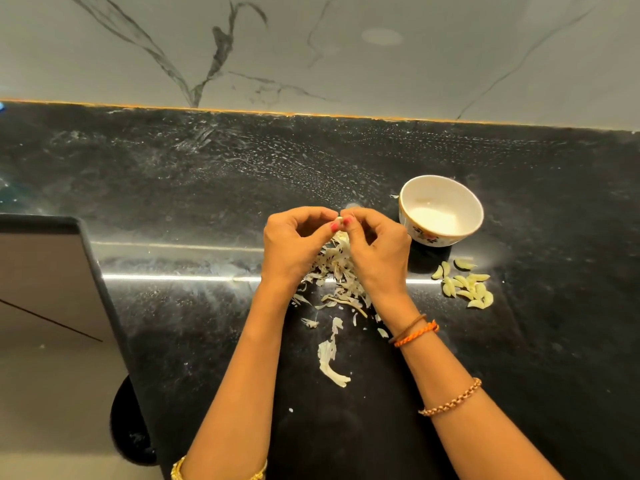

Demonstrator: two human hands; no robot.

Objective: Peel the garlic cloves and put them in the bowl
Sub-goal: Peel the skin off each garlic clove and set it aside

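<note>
My left hand (294,245) and my right hand (375,251) meet above the black counter, and the fingertips of both pinch one small pale garlic clove (338,220). Under the hands lies a heap of white garlic skins (337,278). A white bowl (408,197) with a flower pattern stands just right of my right hand; it looks empty. Several peeled garlic cloves (464,284) lie on the counter in front of the bowl, to the right of my right wrist.
The black stone counter (207,188) runs to a grey marble wall (311,46) at the back. More loose skins (330,362) lie between my forearms. At the left sits a dark-rimmed steel sink (45,278).
</note>
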